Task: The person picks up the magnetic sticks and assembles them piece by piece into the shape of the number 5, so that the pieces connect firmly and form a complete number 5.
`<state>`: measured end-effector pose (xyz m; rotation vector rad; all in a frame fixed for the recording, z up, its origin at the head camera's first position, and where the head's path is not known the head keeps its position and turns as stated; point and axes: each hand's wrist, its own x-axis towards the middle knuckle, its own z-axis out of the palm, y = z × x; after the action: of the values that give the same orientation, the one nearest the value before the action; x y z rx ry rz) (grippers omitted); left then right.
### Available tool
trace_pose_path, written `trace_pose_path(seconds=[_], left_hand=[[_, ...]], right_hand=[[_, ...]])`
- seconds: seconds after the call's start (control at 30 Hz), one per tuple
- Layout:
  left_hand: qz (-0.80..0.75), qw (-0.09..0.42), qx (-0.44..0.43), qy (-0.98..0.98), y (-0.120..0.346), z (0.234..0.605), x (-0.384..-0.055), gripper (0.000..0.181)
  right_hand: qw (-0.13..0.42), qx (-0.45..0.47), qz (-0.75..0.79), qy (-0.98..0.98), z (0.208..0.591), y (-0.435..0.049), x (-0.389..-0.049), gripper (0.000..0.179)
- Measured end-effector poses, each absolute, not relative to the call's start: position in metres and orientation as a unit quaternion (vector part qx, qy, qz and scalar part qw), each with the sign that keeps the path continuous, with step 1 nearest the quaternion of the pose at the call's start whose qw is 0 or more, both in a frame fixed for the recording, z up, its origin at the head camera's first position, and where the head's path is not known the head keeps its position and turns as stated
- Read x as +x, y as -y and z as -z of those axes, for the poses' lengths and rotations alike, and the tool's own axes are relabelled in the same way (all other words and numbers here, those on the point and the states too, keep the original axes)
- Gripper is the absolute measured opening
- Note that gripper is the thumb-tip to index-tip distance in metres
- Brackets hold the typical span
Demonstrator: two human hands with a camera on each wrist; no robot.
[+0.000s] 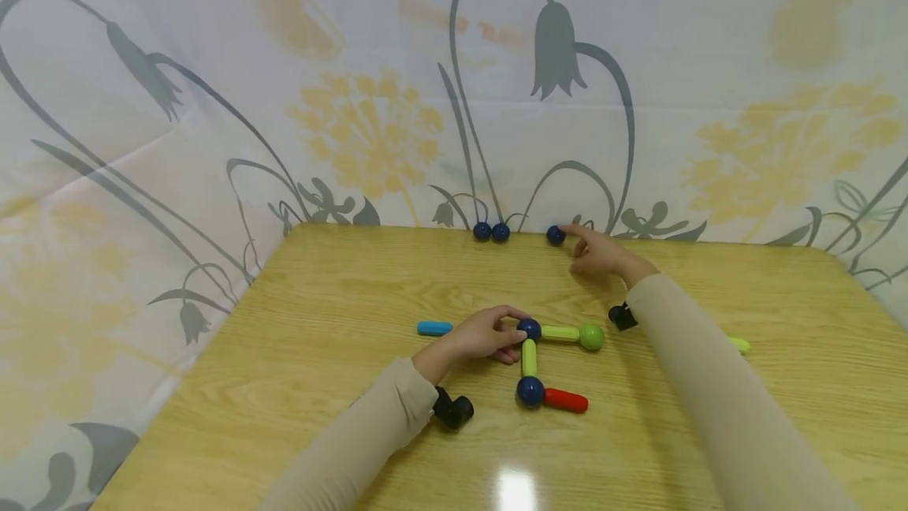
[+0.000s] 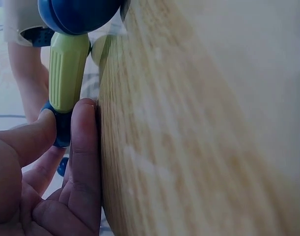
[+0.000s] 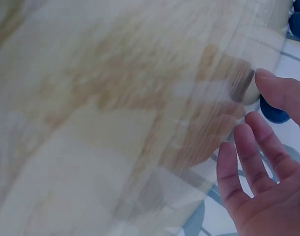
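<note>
In the head view my left hand [image 1: 484, 335] pinches a dark blue ball [image 1: 529, 329] between thumb and fingers. Two yellow-green rods join this ball: one rod [image 1: 560, 333] runs right to a green ball [image 1: 592, 337], the other [image 1: 529, 358] runs toward me to a second blue ball [image 1: 530, 391] with a red rod [image 1: 566, 400]. The left wrist view shows thumb and finger on either side of the held ball [image 2: 64, 129]. At the table's back edge, my right hand [image 1: 601, 253] stretches its index finger to a loose blue ball [image 1: 556, 236]; its thumb stands apart from it.
Two more blue balls [image 1: 491, 232] sit side by side at the back edge, left of my right hand. A light blue rod [image 1: 435, 328] lies left of my left hand. Partly behind my right sleeve is a yellow-green rod [image 1: 740, 345]. A patterned cloth [image 1: 397, 46] hangs behind the wooden table [image 1: 340, 282].
</note>
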<state>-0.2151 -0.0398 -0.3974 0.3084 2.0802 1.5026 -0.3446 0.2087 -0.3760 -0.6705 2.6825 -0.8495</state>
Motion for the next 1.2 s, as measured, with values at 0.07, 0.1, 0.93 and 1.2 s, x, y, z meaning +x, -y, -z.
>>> trace_pose_path(seconds=[0.07,0.1,0.93,1.2], left_hand=[[-0.559,0.275,0.115,-0.774,0.040,0.396,-0.215,0.035],[-0.559,0.276,0.115,-0.774,0.040,0.396,-0.215,0.035],[-0.589,0.256,0.120,-0.757,0.043,0.395,-0.209,0.053],[-0.583,0.244,0.149,-0.761,0.047,0.396,-0.198,0.039]], right_hand=[[0.128,-0.228,0.290,-0.921,0.375,-0.207,-0.345,0.071],[0.129,-0.226,0.292,-0.920,0.374,-0.206,-0.345,0.069],[0.112,-0.301,0.233,-0.918,0.367,-0.209,-0.309,0.039],[0.096,-0.328,0.244,-0.908,0.361,-0.216,-0.288,0.038]])
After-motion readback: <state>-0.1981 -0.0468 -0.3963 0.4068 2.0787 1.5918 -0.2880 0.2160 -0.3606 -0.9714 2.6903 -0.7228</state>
